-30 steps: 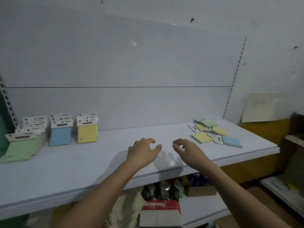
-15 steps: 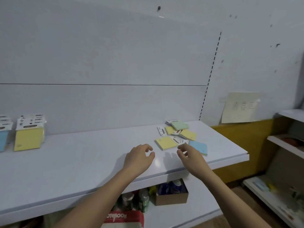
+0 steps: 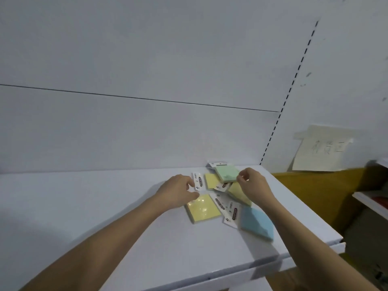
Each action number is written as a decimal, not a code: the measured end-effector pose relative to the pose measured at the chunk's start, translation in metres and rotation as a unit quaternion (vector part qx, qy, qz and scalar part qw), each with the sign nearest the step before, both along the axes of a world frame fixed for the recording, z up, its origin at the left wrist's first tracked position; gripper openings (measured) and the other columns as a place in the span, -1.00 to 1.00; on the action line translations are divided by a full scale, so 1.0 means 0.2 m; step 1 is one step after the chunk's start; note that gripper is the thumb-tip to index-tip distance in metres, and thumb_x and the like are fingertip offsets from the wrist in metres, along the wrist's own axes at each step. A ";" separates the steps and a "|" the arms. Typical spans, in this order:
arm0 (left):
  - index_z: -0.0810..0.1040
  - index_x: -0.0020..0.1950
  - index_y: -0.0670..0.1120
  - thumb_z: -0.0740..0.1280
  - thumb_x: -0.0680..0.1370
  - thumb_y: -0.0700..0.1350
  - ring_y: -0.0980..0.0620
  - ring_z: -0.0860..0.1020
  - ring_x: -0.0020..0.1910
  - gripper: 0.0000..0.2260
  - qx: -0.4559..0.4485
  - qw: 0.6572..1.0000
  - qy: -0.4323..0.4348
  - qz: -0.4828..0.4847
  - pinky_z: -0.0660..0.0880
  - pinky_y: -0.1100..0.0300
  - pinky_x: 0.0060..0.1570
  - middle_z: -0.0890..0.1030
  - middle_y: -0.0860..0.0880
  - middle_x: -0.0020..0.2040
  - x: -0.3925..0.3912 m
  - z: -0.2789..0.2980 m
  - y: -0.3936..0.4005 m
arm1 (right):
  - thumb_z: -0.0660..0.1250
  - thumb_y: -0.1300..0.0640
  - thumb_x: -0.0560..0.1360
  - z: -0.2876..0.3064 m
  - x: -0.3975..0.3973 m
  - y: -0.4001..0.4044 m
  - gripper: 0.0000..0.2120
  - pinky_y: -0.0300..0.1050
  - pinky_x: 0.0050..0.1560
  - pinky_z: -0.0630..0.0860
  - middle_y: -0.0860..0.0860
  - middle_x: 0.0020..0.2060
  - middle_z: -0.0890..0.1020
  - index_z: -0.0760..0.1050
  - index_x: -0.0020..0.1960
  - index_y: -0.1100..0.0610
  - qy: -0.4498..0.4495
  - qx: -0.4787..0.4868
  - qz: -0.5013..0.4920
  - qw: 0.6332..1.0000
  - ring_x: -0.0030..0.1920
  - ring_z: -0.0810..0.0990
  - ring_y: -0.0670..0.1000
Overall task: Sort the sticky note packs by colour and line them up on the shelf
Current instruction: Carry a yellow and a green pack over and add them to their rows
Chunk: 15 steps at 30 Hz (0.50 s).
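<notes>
packs lie jumbled on the shelf (image 3: 105, 206). left hand (image 3: 178, 193) curls loosely by the yellow pack (image 3: 202, 208), holding nothing. right hand (image 3: 253, 183) pinches over the green pack (image 3: 226, 174); contact unclear.

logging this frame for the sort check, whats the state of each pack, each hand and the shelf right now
green pack: flat, rearmost of the pile, right fingertips at its edge
yellow pack at the back: flat, partly under the green one
yellow pack at the front: flat, left hand beside it
yellow pack on the right: flat, partly under the right hand
blue pack: flat, untouched, near the shelf edge
left hand: fingers curled, holds nothing
right hand: fingers curled at the green pack, grip unclear
shelf: holds the unsorted pile
</notes>
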<state>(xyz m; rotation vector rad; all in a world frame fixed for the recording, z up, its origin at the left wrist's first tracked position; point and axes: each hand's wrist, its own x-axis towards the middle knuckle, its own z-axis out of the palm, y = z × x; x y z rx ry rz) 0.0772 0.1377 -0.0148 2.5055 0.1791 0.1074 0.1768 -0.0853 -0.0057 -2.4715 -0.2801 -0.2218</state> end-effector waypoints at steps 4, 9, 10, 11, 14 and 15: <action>0.59 0.12 0.03 0.45 0.40 0.11 0.15 0.52 -0.03 -0.66 -0.013 0.999 0.027 -0.014 0.42 0.29 -0.08 0.56 0.08 0.03 0.06 -0.02 -0.01 | 0.26 0.02 0.54 -0.06 0.21 0.04 -0.70 -0.11 -0.06 0.39 0.11 0.11 0.58 0.49 0.19 0.17 0.018 -0.012 -0.013 1.000 0.03 0.54 0.10; 0.60 0.08 0.03 0.51 0.32 0.16 0.27 0.47 -0.09 -0.59 0.000 0.997 0.077 -0.020 0.34 0.39 -0.23 0.48 0.20 -0.04 0.08 0.00 -0.07 | 0.35 -0.10 0.46 -0.11 0.38 0.06 -0.55 -0.07 -0.06 0.39 0.18 0.12 0.53 0.46 0.18 0.22 0.041 -0.022 0.011 0.999 0.08 0.52 0.18; 0.60 0.07 0.02 0.52 0.33 0.14 0.28 0.46 -0.11 -0.61 0.004 0.997 0.081 -0.015 0.33 0.39 -0.25 0.47 0.19 -0.04 0.09 0.00 -0.08 | 0.36 -0.11 0.45 -0.12 0.41 0.05 -0.52 -0.05 -0.06 0.41 0.19 0.11 0.52 0.45 0.17 0.23 0.057 -0.024 0.024 0.998 0.07 0.53 0.20; 0.59 0.06 0.02 0.52 0.34 0.12 0.29 0.45 -0.13 -0.63 0.004 0.996 0.085 -0.008 0.33 0.40 -0.27 0.47 0.18 -0.04 0.09 0.00 -0.10 | 0.37 -0.13 0.45 -0.13 0.43 0.05 -0.51 -0.05 -0.06 0.42 0.20 0.10 0.52 0.44 0.16 0.24 0.073 -0.026 0.037 0.996 0.06 0.53 0.21; 0.56 0.04 0.03 0.52 0.37 0.06 0.29 0.43 -0.16 -0.69 -0.002 0.994 0.104 0.023 0.30 0.44 -0.32 0.44 0.20 -0.07 0.07 0.02 -0.14 | 0.39 -0.16 0.43 -0.13 0.49 0.02 -0.52 -0.07 -0.13 0.38 0.18 0.04 0.56 0.46 0.08 0.23 0.099 -0.031 0.080 0.991 0.00 0.55 0.18; 0.56 0.02 0.02 0.52 0.37 0.03 0.28 0.44 -0.17 -0.71 -0.011 0.993 0.109 0.035 0.31 0.44 -0.32 0.46 0.19 -0.07 0.07 0.03 -0.15 | 0.41 -0.15 0.42 -0.12 0.50 0.00 -0.53 -0.08 -0.15 0.38 0.17 0.02 0.57 0.47 0.05 0.23 0.104 -0.024 0.093 0.990 -0.01 0.56 0.16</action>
